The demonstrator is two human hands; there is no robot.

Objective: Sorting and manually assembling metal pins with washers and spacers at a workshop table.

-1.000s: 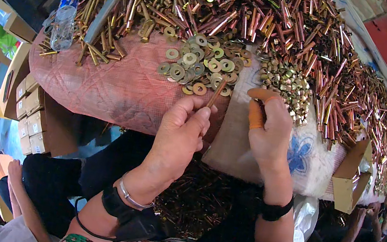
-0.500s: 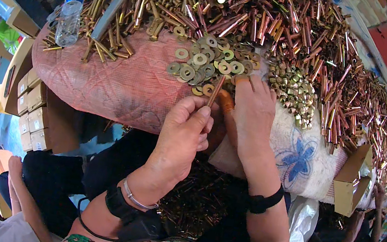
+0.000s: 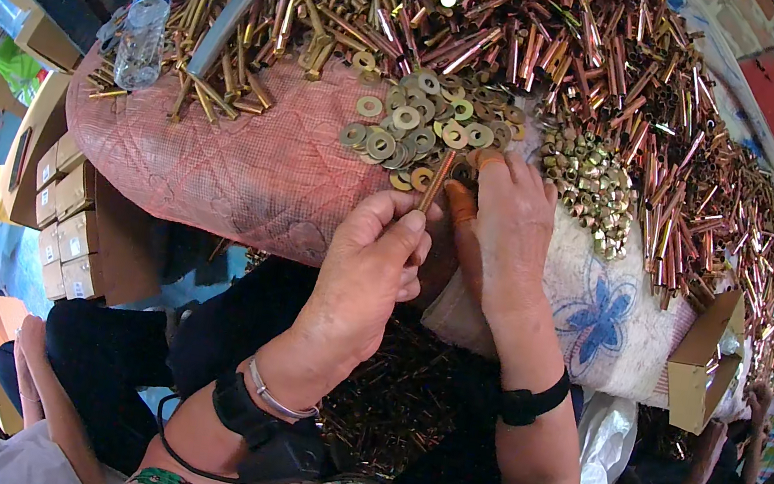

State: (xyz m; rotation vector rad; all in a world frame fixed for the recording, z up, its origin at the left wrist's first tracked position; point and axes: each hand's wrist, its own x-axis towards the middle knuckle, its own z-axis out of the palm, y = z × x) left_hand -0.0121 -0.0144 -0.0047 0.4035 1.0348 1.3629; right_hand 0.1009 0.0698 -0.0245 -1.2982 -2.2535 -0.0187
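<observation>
Fingers of the right hand (image 3: 510, 231) have moved up to the washers (image 3: 415, 130) at frame centre, spread on them; the left hand (image 3: 372, 270) still pinches a thin copper rod (image 3: 437, 181), so threading continues.

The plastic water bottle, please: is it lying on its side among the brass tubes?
No, the water bottle stands upright at the edge of the brass tubes.

We see a thin copper-brown rod (image 3: 436, 180) pinched upright, slightly tilted, its top touching flat brass washers (image 3: 412, 129) heaped on pink quilted cloth.
</observation>
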